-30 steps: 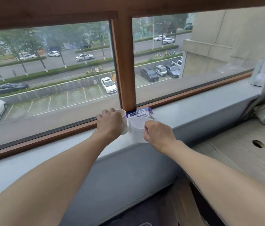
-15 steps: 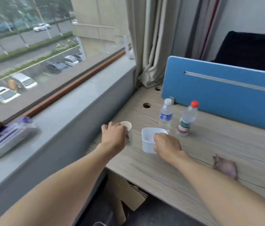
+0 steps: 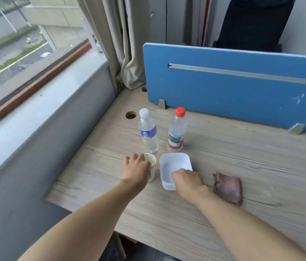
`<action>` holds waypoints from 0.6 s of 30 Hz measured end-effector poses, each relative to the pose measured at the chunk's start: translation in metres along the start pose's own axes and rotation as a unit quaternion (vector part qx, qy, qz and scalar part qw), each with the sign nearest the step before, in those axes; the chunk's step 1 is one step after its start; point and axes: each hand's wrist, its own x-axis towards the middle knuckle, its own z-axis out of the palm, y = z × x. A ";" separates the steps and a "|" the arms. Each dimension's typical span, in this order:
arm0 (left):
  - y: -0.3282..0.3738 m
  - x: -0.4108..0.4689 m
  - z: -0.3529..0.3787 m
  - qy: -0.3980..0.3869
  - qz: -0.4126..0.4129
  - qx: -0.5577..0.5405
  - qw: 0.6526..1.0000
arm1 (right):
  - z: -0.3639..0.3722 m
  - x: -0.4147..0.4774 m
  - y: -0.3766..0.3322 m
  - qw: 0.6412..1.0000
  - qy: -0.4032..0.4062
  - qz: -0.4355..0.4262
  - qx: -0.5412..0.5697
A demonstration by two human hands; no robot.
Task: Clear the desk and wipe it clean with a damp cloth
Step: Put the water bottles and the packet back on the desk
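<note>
**Both hands on cup + tub, cloth lies beside**

L hand [image 3: 137,170] wraps the cup [image 3: 151,162] from its left side, fingers [image 3: 135,158] curled round the wall. Cup is upright, mouth open to the top. R hand [image 3: 187,180] grips the near right rim of the tub [image 3: 174,164], fingers curled over the edge; thumb hidden. Tub is white, squarish, open-topped, nothing seen inside.

Cup + tub are side by side w/ a small gap btw them, at the front-left part of the surface [image 3: 242,159]. Can't tell if their bases touch the wood or hang just above it.

Cloth [image 3: 227,187], purplish and crumpled, lies on the surface just right of the R wrist, touched by neither hand.

Behind them stand 2 clear bottles, upright, near each other but apart: white-cap bottle [image 3: 148,132] w/ blue label behind the cup, red-cap bottle [image 3: 176,130] w/ red/green label behind the tub. Cable hole [image 3: 130,115] is left of the white-cap one.

Blue divider [image 3: 233,87] runs along the back edge on metal brackets. Grey sill [image 3: 45,102] runs along the left side under the window, curtain [image 3: 118,44] in the corner btw sill and divider. Dark chair [image 3: 252,23] stands beyond the divider
</note>
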 end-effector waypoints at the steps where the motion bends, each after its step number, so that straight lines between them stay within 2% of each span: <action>1: 0.002 0.004 0.001 0.006 0.003 -0.003 1.000 | 0.001 0.003 0.004 1.000 -0.005 0.000 0.004; 5: 0.006 0.014 -0.002 0.025 0.026 -0.024 0.999 | 0.004 0.010 0.014 1.000 -0.013 0.005 0.024; 10: 0.002 0.010 0.002 0.002 0.028 -0.021 0.999 | 0.001 0.014 0.015 0.999 -0.022 0.004 0.040; 18: -0.014 -0.001 -0.001 0.005 0.049 -0.022 0.999 | -0.001 0.011 -0.007 1.000 -0.014 0.016 0.006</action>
